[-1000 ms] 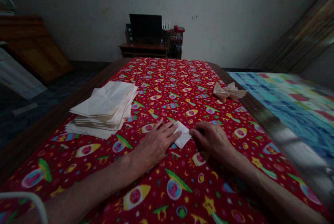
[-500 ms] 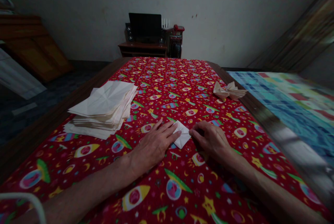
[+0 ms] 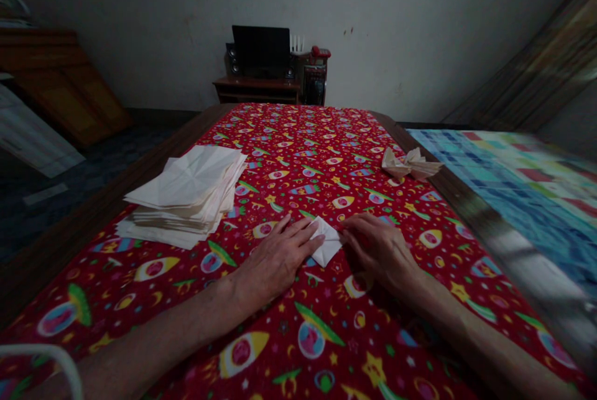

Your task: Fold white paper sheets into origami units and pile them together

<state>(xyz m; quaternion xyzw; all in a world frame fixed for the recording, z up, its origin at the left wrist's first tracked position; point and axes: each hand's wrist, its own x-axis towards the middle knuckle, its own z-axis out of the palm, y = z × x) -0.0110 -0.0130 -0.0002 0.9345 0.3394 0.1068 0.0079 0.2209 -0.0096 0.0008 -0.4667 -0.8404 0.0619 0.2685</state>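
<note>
A small white folded paper (image 3: 327,249) lies on the red patterned tablecloth, roughly diamond-shaped, with crease lines across it. My left hand (image 3: 282,257) rests flat with its fingers stretched out, the fingertips over the paper's left side and hiding that part. At the paper's right corner is my right hand (image 3: 380,247), its thumb and index finger closed around the tip. Left of my hands sits a stack of creased white paper sheets (image 3: 186,182). Toward the right edge stands a pleated paper piece (image 3: 410,165), beige and fan-like.
The red tablecloth (image 3: 308,132) covers a dark wooden table (image 3: 471,216). A pale cable (image 3: 56,353) curves in at the lower left. Beyond the table are a monitor (image 3: 261,48) and a red telephone (image 3: 321,51). A colourful bedspread (image 3: 513,182) lies to the right.
The fingers of my right hand have straightened a little at the paper's right corner. My left hand and the folded paper keep their place.
</note>
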